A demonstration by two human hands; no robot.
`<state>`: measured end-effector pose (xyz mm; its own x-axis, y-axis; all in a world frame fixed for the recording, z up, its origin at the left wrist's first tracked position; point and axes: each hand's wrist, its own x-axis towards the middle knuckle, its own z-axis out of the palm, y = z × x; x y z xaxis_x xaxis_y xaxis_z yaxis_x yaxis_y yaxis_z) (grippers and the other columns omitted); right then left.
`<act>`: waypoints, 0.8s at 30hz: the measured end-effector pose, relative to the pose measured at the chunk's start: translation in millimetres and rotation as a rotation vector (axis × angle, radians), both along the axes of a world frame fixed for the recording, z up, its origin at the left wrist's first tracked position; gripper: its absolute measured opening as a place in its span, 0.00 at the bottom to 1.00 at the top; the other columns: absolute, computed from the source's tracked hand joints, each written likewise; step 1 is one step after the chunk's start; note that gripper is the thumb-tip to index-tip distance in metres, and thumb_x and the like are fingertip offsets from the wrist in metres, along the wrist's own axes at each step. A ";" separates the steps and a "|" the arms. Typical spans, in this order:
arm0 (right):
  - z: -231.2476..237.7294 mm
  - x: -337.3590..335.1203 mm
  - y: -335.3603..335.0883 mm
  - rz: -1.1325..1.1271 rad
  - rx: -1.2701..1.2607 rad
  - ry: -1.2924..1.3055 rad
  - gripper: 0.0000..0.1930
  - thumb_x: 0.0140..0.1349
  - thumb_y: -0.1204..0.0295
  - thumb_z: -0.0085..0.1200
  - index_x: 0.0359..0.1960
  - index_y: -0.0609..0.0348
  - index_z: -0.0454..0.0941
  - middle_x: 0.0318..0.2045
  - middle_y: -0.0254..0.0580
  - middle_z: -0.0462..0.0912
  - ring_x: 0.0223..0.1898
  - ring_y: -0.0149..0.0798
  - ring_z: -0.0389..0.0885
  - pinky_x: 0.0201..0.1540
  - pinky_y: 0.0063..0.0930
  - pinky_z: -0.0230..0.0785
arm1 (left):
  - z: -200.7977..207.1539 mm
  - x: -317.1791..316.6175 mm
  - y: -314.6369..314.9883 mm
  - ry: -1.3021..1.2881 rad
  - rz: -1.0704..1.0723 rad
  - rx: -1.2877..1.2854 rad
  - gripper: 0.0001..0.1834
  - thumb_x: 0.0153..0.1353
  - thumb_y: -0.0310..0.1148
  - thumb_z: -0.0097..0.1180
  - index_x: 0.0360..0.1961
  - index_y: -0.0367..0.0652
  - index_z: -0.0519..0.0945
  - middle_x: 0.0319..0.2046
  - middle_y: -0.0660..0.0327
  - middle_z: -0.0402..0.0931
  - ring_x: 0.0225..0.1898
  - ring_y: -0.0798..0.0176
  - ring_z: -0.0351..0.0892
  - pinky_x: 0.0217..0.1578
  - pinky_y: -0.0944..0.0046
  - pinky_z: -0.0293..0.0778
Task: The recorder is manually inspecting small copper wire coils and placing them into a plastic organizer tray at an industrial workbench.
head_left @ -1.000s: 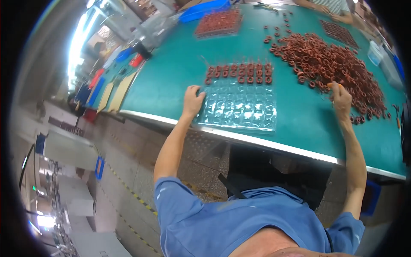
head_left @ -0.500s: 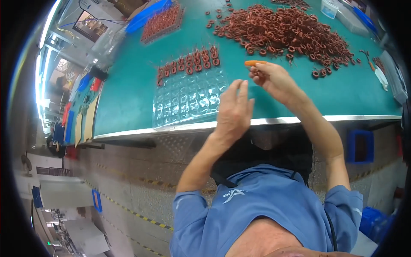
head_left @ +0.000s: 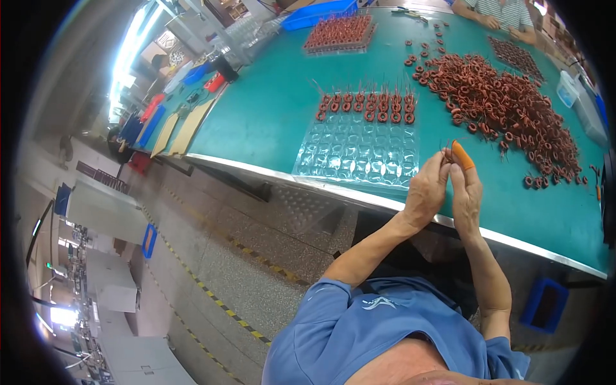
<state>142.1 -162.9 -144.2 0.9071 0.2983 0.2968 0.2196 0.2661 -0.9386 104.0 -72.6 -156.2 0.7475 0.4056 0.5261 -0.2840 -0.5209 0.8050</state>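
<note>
Close together over the table's near edge, my left hand (head_left: 425,196) and my right hand (head_left: 468,196) meet at the fingertips. Pinched between them is a small copper-wound ring coil (head_left: 448,156) with thin wire leads, partly hidden by fingers. An orange finger cot (head_left: 462,154) covers my right index fingertip. Left of my hands lies a clear plastic tray (head_left: 359,157) with round pockets. Ring coils (head_left: 383,108) with their leads upright fill its far rows, the second row only in part. A big heap of loose coils (head_left: 494,106) spreads beyond my right hand.
A full tray of coils (head_left: 340,33) and a blue bin (head_left: 319,14) stand at the far side. Another coil tray (head_left: 515,56) lies before a person (head_left: 497,16) across the green table (head_left: 256,122). At right are a white tub (head_left: 566,90) and a few stray coils.
My hands, apart before, have come together at the fingertips around a coil. The whole view has turned, so the tray and heap appear farther right and tilted.
</note>
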 end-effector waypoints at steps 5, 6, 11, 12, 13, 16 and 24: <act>15.2 3.5 -29.0 -0.054 -0.163 -0.106 0.16 0.70 0.69 0.48 0.55 0.65 0.73 0.45 0.40 0.80 0.47 0.31 0.76 0.52 0.24 0.68 | 19.3 -13.4 29.7 0.109 -0.129 -0.117 0.13 0.68 0.32 0.50 0.48 0.36 0.76 0.31 0.58 0.79 0.31 0.68 0.80 0.33 0.68 0.77; 20.8 7.9 -29.2 -0.094 -0.130 -0.154 0.16 0.69 0.68 0.49 0.54 0.65 0.73 0.44 0.40 0.80 0.45 0.30 0.76 0.50 0.24 0.69 | 20.7 -16.4 38.2 0.076 -0.158 -0.062 0.13 0.68 0.32 0.51 0.48 0.36 0.76 0.31 0.59 0.79 0.30 0.69 0.80 0.33 0.69 0.77; 44.2 23.1 -35.1 0.353 -0.355 -0.072 0.15 0.68 0.67 0.49 0.47 0.66 0.78 0.32 0.37 0.81 0.31 0.27 0.76 0.35 0.21 0.69 | 28.2 -31.6 38.5 0.081 -0.334 0.000 0.08 0.61 0.23 0.54 0.42 0.36 0.78 0.33 0.53 0.78 0.32 0.58 0.79 0.34 0.64 0.74; 38.5 20.3 -35.0 0.332 -0.349 -0.044 0.14 0.69 0.66 0.47 0.41 0.66 0.80 0.25 0.35 0.80 0.24 0.25 0.74 0.29 0.19 0.67 | 27.4 -27.7 35.5 0.035 -0.396 0.072 0.08 0.61 0.24 0.53 0.41 0.36 0.78 0.33 0.53 0.79 0.32 0.59 0.79 0.34 0.65 0.73; 37.7 17.0 -40.7 0.294 -0.368 -0.009 0.14 0.68 0.67 0.47 0.40 0.66 0.81 0.24 0.34 0.79 0.24 0.25 0.74 0.28 0.19 0.66 | 23.8 -26.0 28.1 0.035 -0.472 -0.052 0.07 0.62 0.26 0.52 0.41 0.37 0.78 0.33 0.54 0.79 0.30 0.62 0.78 0.31 0.66 0.73; 32.8 10.6 -51.7 0.228 -0.416 0.014 0.12 0.67 0.69 0.49 0.38 0.66 0.81 0.23 0.33 0.79 0.22 0.24 0.73 0.26 0.17 0.65 | 14.0 -33.3 15.6 0.323 -0.780 -0.781 0.13 0.70 0.35 0.46 0.49 0.37 0.72 0.31 0.58 0.77 0.28 0.67 0.80 0.29 0.70 0.76; 40.3 -14.6 -54.2 -0.179 -0.591 -1.015 0.06 0.53 0.78 0.62 0.31 0.67 0.80 0.32 0.45 0.77 0.37 0.46 0.77 0.40 0.33 0.70 | 10.6 -35.6 6.5 0.291 -0.555 -0.822 0.13 0.69 0.35 0.50 0.42 0.34 0.77 0.27 0.62 0.77 0.25 0.71 0.77 0.27 0.72 0.74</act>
<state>127.5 -217.2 -103.9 0.3791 0.5238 0.7629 0.9239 -0.2601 -0.2806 68.3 -66.1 -145.6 0.9931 0.1171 0.0114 -0.0537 0.3655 0.9292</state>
